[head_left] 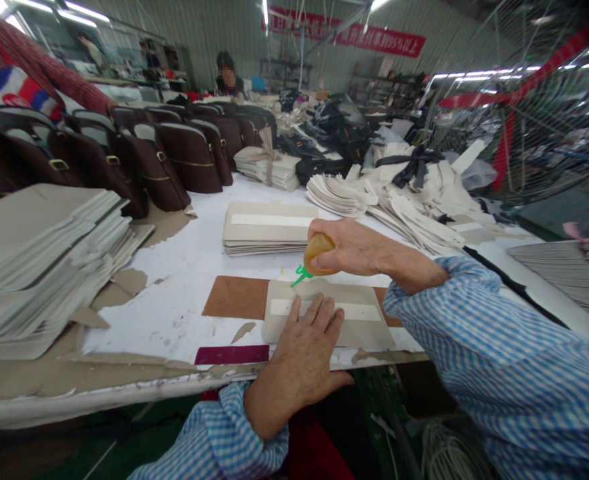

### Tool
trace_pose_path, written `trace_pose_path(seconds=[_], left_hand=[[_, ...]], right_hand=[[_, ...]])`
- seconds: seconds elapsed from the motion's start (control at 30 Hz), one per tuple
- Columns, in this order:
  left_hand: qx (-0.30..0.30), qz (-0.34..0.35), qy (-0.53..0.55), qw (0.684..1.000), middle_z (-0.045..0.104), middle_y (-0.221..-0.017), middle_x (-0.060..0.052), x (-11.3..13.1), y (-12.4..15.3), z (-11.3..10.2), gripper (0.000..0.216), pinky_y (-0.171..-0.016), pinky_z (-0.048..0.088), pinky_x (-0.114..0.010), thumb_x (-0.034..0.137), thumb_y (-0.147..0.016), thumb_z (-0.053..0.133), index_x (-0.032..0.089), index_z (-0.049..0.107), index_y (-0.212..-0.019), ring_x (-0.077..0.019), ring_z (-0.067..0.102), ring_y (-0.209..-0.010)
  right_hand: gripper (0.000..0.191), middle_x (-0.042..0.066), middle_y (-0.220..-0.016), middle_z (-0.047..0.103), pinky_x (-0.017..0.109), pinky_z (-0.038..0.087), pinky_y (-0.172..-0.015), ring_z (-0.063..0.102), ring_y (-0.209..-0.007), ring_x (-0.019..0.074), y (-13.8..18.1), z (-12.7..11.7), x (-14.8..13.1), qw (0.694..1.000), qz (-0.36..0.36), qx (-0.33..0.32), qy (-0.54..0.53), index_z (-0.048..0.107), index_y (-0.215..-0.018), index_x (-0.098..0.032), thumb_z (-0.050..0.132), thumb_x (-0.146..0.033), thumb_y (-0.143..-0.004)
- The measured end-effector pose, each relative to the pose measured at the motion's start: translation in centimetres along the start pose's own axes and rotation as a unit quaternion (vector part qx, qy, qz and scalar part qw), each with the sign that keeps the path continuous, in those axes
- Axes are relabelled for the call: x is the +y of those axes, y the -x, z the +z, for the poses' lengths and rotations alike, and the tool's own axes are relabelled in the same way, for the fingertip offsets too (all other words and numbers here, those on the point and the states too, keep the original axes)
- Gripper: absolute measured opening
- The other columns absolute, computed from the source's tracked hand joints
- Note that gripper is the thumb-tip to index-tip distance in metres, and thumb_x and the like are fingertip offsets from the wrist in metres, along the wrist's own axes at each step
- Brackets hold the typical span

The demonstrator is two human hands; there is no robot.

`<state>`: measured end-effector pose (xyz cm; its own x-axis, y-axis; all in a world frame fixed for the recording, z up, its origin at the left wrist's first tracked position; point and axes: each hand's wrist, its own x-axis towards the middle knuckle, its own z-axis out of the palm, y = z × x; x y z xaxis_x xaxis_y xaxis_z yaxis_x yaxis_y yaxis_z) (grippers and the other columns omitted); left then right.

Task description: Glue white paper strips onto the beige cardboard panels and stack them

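My right hand (347, 247) is wrapped round an amber squeeze bottle (319, 255) with a green nozzle. The bottle is tilted, its tip pointing down at the upper left part of a beige panel (359, 330); whether the tip touches cannot be made out. My left hand (307, 343) lies on that panel with fingers stretched out, across the white strip along its middle. Under the panel is a brown piece (237, 297), showing at both sides. Just behind stands a stack of similar beige panels (269, 230).
Large beige sheets (39, 233) are piled at the left. Dark brown bags (189, 157) stand in rows behind them. Loose beige strips (414, 213) and black bags (339, 127) lie at the back right. A purple strip (232, 355) rests by the table's front edge.
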<state>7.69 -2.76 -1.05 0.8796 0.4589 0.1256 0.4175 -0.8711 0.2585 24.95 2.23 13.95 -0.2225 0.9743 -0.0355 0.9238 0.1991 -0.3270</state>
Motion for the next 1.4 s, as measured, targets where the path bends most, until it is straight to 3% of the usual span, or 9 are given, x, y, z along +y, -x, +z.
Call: trace_pose_path(seconds=[0.17,0.83,1.4], left_hand=[[0.006,-0.006,-0.005,1.0,0.053,-0.153,-0.016,0.2,0.0,-0.2,0.1,-0.129,0.017,-0.063,0.076,-0.082,0.069,0.016,0.042,-0.157,-0.0381,0.043,-0.146],[0.003,-0.009,-0.027,1.0,0.053,-0.152,-0.016,0.0,-0.1,-0.1,0.099,-0.129,0.018,-0.064,0.078,-0.082,0.068,0.018,0.042,-0.157,-0.0381,0.043,-0.144],[0.006,-0.007,-0.027,1.0,0.055,-0.15,-0.018,-0.1,-0.3,-0.2,0.098,-0.128,0.018,-0.066,0.076,-0.081,0.07,0.016,0.046,-0.155,-0.0396,0.045,-0.142]], right_hand=[[0.018,0.002,-0.077,0.064,0.032,0.029,-0.06,0.052,-0.067,0.0178,0.5,-0.3,0.3,1.0,0.015,-0.002,-0.007,0.057,-0.087,-0.022,0.068,-0.032,-0.077],[0.022,-0.001,-0.074,0.064,0.033,0.031,-0.059,0.053,-0.067,0.019,3.3,-0.7,4.3,0.995,0.093,0.014,-0.025,0.06,-0.093,-0.024,0.069,-0.032,-0.075],[0.02,-0.001,-0.076,0.064,0.034,0.033,-0.061,0.055,-0.069,0.0197,7.5,-1.5,7.8,0.984,0.172,0.032,-0.031,0.06,-0.091,-0.024,0.068,-0.035,-0.077]])
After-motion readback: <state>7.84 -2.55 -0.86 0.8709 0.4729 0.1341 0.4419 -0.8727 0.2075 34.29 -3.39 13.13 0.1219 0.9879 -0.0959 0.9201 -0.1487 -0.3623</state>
